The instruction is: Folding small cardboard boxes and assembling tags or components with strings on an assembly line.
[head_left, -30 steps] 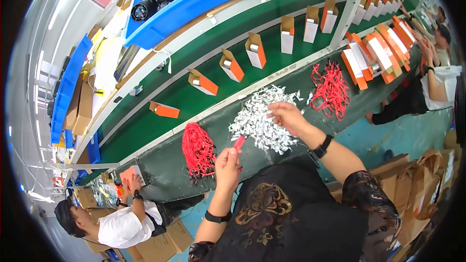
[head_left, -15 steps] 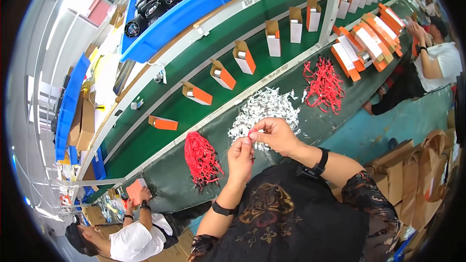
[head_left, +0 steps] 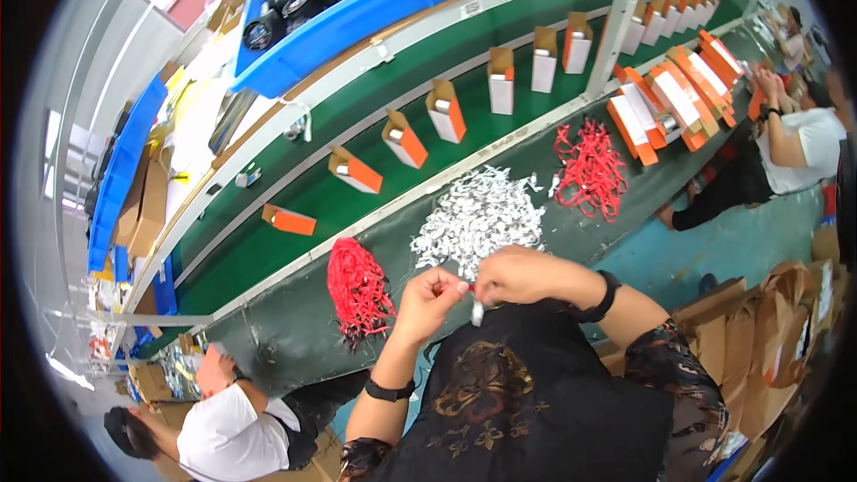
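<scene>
In front of my chest, my left hand [head_left: 429, 303] pinches a short bit of red strap [head_left: 470, 287] between thumb and fingertips. My right hand [head_left: 518, 275] closes on the other side of it, its fingertips partly hidden and slightly blurred. Just below the fingers hangs a small white piece [head_left: 478, 311]. Beyond my hands lies a heap of small white pieces [head_left: 482, 219] on the dark green bench. Left of it is a bundle of red straps [head_left: 355, 281] with dark ends; on the right, a looser pile of red straps [head_left: 591, 170].
Open orange-and-white boxes [head_left: 404, 138] line the green conveyor [head_left: 312, 183] behind a raised edge. More boxes [head_left: 674, 98] lie at the bench's right. A blue tray [head_left: 357, 27] of black devices sits above. Co-workers [head_left: 237, 424] [head_left: 799, 147] sit at both sides; brown cartons [head_left: 759, 330] stand at right.
Both hands have come lower and closer to my body, the right turning over palm-down. The white piece now shows hanging beneath the fingers. The whole view has shifted slightly.
</scene>
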A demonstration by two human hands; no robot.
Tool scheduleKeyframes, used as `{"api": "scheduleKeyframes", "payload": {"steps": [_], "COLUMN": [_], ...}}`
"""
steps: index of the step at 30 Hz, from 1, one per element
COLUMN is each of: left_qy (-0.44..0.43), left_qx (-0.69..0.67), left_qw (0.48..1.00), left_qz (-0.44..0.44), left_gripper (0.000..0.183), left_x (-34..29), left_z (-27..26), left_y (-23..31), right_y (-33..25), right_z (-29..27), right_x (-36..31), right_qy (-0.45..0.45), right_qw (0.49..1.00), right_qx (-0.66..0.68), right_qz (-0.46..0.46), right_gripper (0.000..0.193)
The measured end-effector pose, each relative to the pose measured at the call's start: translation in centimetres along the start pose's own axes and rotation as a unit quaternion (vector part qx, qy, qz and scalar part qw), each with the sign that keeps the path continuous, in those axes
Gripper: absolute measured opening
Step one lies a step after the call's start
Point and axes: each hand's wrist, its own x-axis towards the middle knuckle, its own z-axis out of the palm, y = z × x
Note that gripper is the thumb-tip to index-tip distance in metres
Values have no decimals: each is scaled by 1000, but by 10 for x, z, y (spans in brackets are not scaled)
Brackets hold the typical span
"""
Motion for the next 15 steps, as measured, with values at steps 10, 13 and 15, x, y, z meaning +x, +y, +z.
{"api": "scheduleKeyframes", "payload": {"steps": [10, 13, 15], "left_qy": [-66, -114, -58], "left_qx": [-455, -480, -372], "left_qw": [883, 865, 923], "left_qz": [-92, -94, -77], "left_gripper": [18, 10, 11], "left_x": [-4, -3, -5], "left_z": [27, 15, 1], "left_y": [2, -8, -8], "right_y": [-20, -8, -13], "right_z": [13, 1, -19], "right_x": [30, 12, 9], "right_qy": [244, 18, -101], "right_qw": [751, 808, 936], "right_qx": [612, 589, 332], "right_qz": [44, -2, 55], "right_gripper": [7, 6, 9]}}
